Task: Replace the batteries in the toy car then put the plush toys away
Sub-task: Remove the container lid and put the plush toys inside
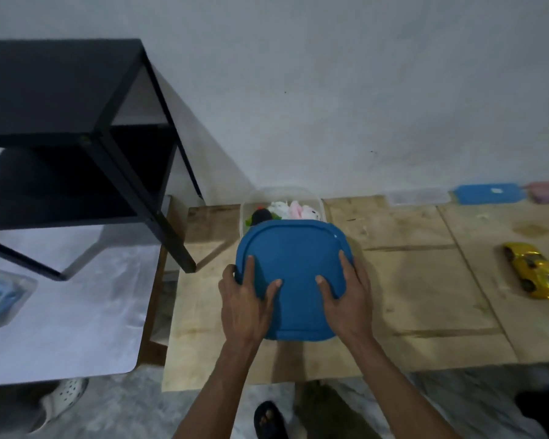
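Observation:
A blue lid [293, 255] is held over the near part of a clear plastic box [282, 193] on the wooden table. My left hand [246, 301] grips the lid's left edge and my right hand [346, 299] grips its right side, thumbs on top. Behind the lid, plush toys [293, 210] in white, pink and black show inside the box. A yellow toy car [536, 270] lies on the table at the far right, apart from both hands.
A black metal shelf [86, 131] stands at the left, one leg on the wooden table [409, 280]. A white table [76, 312] with a blue packet [0, 296] is lower left. A clear box [414, 194], a blue lid [487, 193] and a pink item [547, 191] sit at the back right.

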`<action>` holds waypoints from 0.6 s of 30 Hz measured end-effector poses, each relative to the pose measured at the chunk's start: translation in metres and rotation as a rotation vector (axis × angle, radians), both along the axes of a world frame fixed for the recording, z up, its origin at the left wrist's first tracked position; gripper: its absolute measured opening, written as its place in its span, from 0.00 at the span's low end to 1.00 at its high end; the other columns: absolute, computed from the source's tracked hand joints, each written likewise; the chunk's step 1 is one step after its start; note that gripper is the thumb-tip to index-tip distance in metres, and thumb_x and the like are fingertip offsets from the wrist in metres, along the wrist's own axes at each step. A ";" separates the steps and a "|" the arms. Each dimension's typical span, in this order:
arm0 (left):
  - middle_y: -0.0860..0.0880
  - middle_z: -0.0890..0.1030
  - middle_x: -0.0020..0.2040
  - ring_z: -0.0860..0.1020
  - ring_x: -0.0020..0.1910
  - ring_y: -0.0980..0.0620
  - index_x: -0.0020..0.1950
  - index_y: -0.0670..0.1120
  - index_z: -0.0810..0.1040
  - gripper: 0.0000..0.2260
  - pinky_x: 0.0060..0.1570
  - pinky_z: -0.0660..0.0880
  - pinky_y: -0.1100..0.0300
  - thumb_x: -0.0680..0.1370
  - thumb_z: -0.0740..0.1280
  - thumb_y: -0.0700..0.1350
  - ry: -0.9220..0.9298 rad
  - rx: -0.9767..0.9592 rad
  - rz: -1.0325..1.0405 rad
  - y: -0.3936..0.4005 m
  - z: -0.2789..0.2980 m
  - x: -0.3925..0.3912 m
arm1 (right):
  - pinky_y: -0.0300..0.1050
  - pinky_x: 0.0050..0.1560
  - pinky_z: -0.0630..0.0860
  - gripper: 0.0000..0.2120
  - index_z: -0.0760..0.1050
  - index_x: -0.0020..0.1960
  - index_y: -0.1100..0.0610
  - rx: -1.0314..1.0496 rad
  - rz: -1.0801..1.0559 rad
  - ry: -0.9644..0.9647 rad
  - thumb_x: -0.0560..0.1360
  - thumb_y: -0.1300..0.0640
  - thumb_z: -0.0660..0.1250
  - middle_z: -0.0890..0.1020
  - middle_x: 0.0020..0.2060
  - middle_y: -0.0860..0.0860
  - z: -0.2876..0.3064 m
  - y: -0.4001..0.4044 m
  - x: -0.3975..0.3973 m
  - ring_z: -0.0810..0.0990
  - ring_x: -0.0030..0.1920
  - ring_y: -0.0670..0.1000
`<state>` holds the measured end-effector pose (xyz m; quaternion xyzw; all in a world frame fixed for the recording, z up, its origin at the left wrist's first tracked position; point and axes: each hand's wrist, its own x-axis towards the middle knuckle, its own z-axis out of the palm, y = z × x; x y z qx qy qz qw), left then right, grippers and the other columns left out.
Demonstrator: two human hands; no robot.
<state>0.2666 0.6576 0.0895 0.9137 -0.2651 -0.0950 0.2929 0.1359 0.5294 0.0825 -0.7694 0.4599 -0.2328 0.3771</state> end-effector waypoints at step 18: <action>0.39 0.54 0.78 0.57 0.74 0.39 0.82 0.51 0.51 0.39 0.70 0.64 0.43 0.78 0.61 0.67 0.134 0.191 0.031 -0.122 -0.048 0.120 | 0.53 0.74 0.61 0.33 0.53 0.80 0.48 0.065 0.117 0.182 0.80 0.41 0.61 0.55 0.80 0.53 -0.052 -0.127 0.137 0.56 0.78 0.55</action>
